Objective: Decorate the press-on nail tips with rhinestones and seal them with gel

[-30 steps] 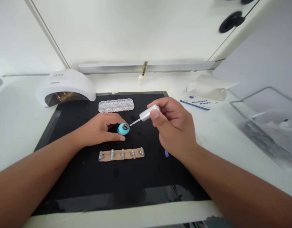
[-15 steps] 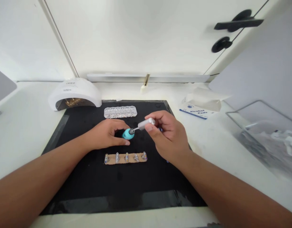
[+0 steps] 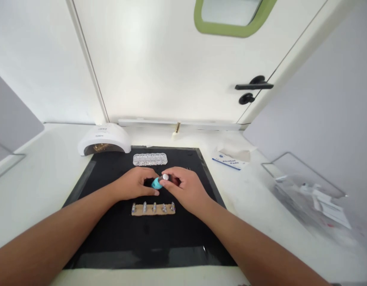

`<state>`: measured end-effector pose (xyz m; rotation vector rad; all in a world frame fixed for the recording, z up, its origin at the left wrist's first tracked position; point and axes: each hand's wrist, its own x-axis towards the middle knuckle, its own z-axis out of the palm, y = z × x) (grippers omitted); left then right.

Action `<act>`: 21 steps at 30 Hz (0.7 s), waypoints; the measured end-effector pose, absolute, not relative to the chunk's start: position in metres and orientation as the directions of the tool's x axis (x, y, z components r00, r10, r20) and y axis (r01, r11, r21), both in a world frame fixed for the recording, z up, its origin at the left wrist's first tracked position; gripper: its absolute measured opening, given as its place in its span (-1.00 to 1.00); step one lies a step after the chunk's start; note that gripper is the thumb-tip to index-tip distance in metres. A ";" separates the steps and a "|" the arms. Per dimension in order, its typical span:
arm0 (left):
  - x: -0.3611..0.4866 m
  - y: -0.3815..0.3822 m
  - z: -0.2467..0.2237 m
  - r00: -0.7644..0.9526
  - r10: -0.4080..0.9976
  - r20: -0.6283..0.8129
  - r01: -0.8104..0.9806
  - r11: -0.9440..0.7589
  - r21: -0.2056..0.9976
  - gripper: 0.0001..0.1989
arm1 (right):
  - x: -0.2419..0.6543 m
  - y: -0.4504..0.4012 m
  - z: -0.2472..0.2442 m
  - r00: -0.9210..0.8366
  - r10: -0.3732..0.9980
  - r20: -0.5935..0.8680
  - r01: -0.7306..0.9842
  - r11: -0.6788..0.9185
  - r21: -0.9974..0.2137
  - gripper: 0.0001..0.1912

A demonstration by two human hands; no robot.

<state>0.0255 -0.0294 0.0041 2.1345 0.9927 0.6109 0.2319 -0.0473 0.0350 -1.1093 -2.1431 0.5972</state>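
Note:
Over the black mat [image 3: 135,236], my left hand [image 3: 132,183] grips a small turquoise nail polish bottle [image 3: 156,183] between thumb and fingers. My right hand [image 3: 186,188] is closed around the silver-topped brush cap [image 3: 164,177], which sits at the bottle's mouth. The brush is out of sight; I cannot tell whether the cap is screwed tight. Just below my hands lies a tan strip [image 3: 139,212] bearing several decorated silver false nails [image 3: 154,207]. Beyond them is a clear compartment case [image 3: 150,159] of small sparkling gems.
A white nail lamp [image 3: 105,134] stands at the back left. Near the wall is a small bottle with a gold cap [image 3: 177,128]. An opened alcohol pads box [image 3: 230,160] lies at the right, with a wire-framed holder of plastic packets [image 3: 314,202] farther right.
My right hand has brought the cap down to the bottle, and the brush stem no longer shows. The camera has tilted up, so more of the door appears.

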 end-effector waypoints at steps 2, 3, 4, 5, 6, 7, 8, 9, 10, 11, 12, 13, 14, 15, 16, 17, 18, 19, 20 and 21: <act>0.027 -0.031 0.004 0.581 0.807 0.110 0.493 -0.456 0.740 -0.77 | 0.233 -0.050 0.038 -0.443 0.836 0.323 0.558 0.539 -0.631 -0.88; 0.028 -0.033 0.005 0.571 0.814 0.102 0.510 -0.450 0.733 -0.77 | 0.235 -0.051 0.041 -0.450 0.836 0.314 0.565 0.539 -0.624 -0.90; 0.028 -0.034 0.006 0.561 0.823 0.092 0.529 -0.442 0.724 -0.76 | 0.236 -0.052 0.043 -0.458 0.835 0.304 0.573 0.539 -0.618 -0.91; 0.029 -0.036 0.008 0.550 0.832 0.081 0.549 -0.433 0.715 -0.76 | 0.237 -0.053 0.046 -0.466 0.835 0.293 0.579 0.538 -0.612 -0.93; 0.029 -0.038 0.011 0.538 0.840 0.071 0.569 -0.424 0.705 -0.76 | 0.238 -0.054 0.048 -0.475 0.834 0.282 0.585 0.538 -0.607 -0.93; 0.030 -0.040 0.015 0.526 0.848 0.062 0.587 -0.415 0.695 -0.77 | 0.238 -0.054 0.052 -0.482 0.833 0.272 0.590 0.539 -0.602 -0.93; 0.030 -0.041 0.020 0.517 0.854 0.052 0.604 -0.407 0.685 -0.78 | 0.239 -0.054 0.056 -0.489 0.831 0.264 0.594 0.539 -0.598 -0.93; 0.032 -0.042 0.026 0.512 0.858 0.042 0.617 -0.402 0.676 -0.79 | 0.239 -0.053 0.060 -0.494 0.830 0.258 0.597 0.540 -0.593 -0.92; 0.034 -0.042 0.033 0.511 0.859 0.033 0.628 -0.400 0.667 -0.81 | 0.240 -0.052 0.065 -0.496 0.830 0.255 0.601 0.540 -0.589 -0.92; 0.037 -0.040 0.041 0.513 0.858 0.026 0.637 -0.401 0.658 -0.82 | 0.240 -0.050 0.069 -0.494 0.832 0.253 0.607 0.538 -0.584 -0.91; 0.041 -0.038 0.048 0.516 0.856 0.021 0.645 -0.405 0.648 -0.83 | 0.241 -0.048 0.074 -0.487 0.836 0.252 0.616 0.533 -0.580 -0.90; 0.046 -0.034 0.054 0.519 0.855 0.019 0.652 -0.410 0.638 -0.83 | 0.243 -0.044 0.078 -0.474 0.844 0.251 0.628 0.524 -0.576 -0.89; 0.053 -0.029 0.059 0.521 0.853 0.020 0.658 -0.417 0.627 -0.83 | 0.245 -0.040 0.082 -0.457 0.854 0.249 0.642 0.510 -0.572 -0.89; 0.060 -0.022 0.063 0.523 0.852 0.022 0.664 -0.423 0.617 -0.82 | 0.248 -0.034 0.084 -0.437 0.866 0.242 0.659 0.492 -0.569 -0.88; 0.069 -0.015 0.065 0.526 0.850 0.023 0.669 -0.430 0.606 -0.82 | 0.252 -0.028 0.085 -0.417 0.879 0.231 0.677 0.470 -0.566 -0.88; 0.077 -0.007 0.064 0.532 0.847 0.019 0.675 -0.437 0.595 -0.81 | 0.257 -0.021 0.084 -0.399 0.891 0.216 0.695 0.447 -0.563 -0.86; 0.086 0.003 0.061 0.539 0.842 0.010 0.682 -0.443 0.582 -0.78 | 0.263 -0.013 0.082 -0.382 0.903 0.197 0.713 0.424 -0.559 -0.85; 0.094 0.012 0.056 0.542 0.840 -0.006 0.692 -0.443 0.570 -0.76 | 0.269 -0.004 0.078 -0.369 0.913 0.177 0.729 0.402 -0.554 -0.82; 0.101 0.022 0.050 0.541 0.841 -0.030 0.707 -0.435 0.558 -0.73 | 0.275 0.004 0.072 -0.361 0.920 0.153 0.743 0.383 -0.549 -0.78; 0.107 0.031 0.043 0.537 0.842 -0.055 0.722 -0.425 0.546 -0.71 | 0.280 0.012 0.066 -0.357 0.925 0.127 0.755 0.366 -0.544 -0.73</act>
